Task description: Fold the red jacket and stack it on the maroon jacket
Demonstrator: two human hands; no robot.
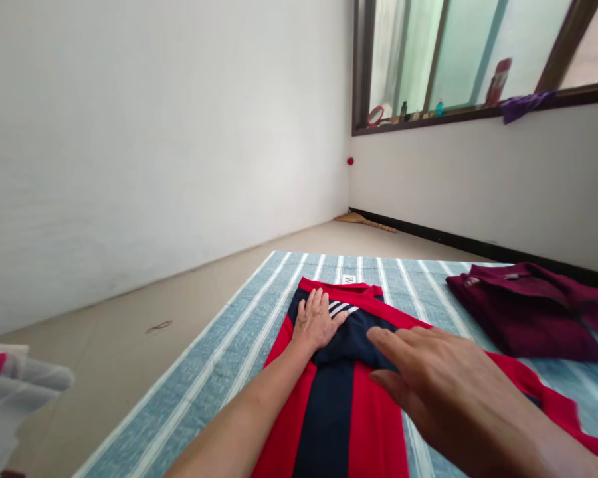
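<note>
A red and navy long-sleeved top (329, 418) with white stripes at the shoulder lies on a blue-and-white striped cloth (194, 405). My left hand (317, 321) rests flat on its navy upper part, fingers stretched out, just below the red edge. Over the right side of the top is my right hand (423, 372), thumb and fingers apart with nothing seen between them; whether it touches the fabric I cannot tell. One red sleeve (523, 378) reaches out to the right, partly hidden behind my right forearm. A small white label (349, 279) shows at the top's far edge.
A folded maroon garment (518, 312) lies on the cloth at the right. White sheer fabric (34, 392) shows at the lower left. A straw-coloured fan-like thing (356, 218) lies in the corner. The window sill (458, 118) holds a mirror, small bottles and a purple cloth.
</note>
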